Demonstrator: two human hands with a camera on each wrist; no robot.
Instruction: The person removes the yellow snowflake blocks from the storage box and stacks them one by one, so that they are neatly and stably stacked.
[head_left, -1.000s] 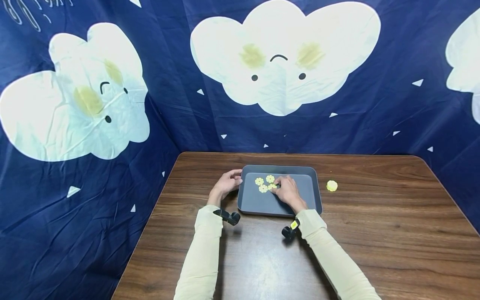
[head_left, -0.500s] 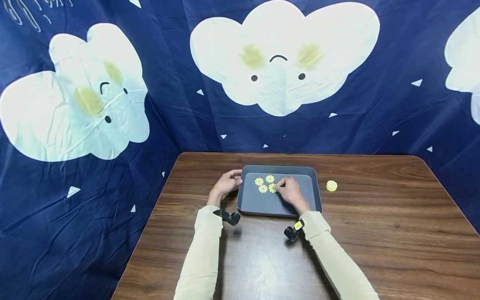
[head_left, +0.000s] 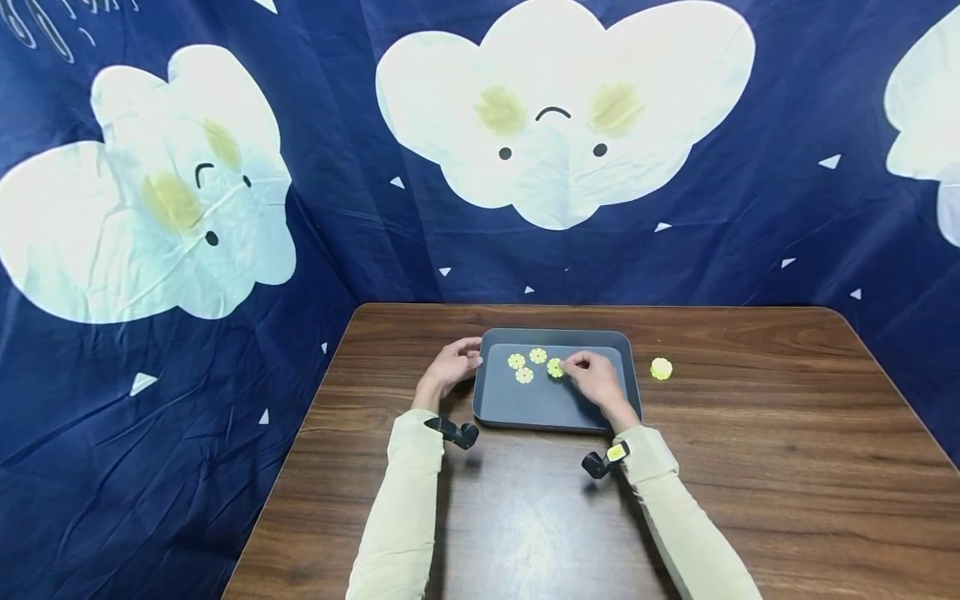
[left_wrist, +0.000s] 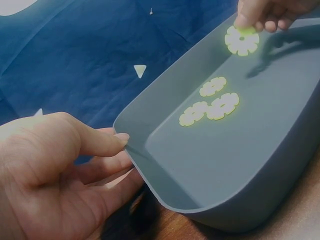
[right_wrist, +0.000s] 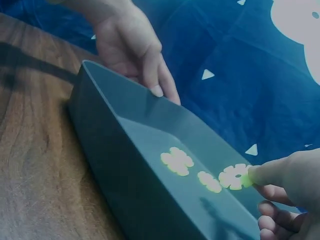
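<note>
A dark grey rectangular tray [head_left: 517, 408] sits on the table. My left hand [head_left: 452, 364] grips its left rim, thumb over the edge and fingers along the outer wall, as the left wrist view shows. Between thumb and fingers my right hand [head_left: 596, 379] pinches a yellow-green flower-shaped disc [left_wrist: 242, 40], notched at its edge and with a small centre hole. It is held tilted up above the tray floor. Three similar pale yellow flower-shaped discs [left_wrist: 223, 106] lie flat close together in the tray's left half.
Right of the tray, a further yellow flower-shaped piece [head_left: 662, 368], seemingly a small stack, lies on the brown wooden table [head_left: 750, 433]. A blue cloth [head_left: 337, 167] printed with white clouds hangs behind the table and on its left side.
My right hand has lifted one flower-shaped disc away from the three others and moved it to the right. My left hand keeps its hold on the tray rim.
</note>
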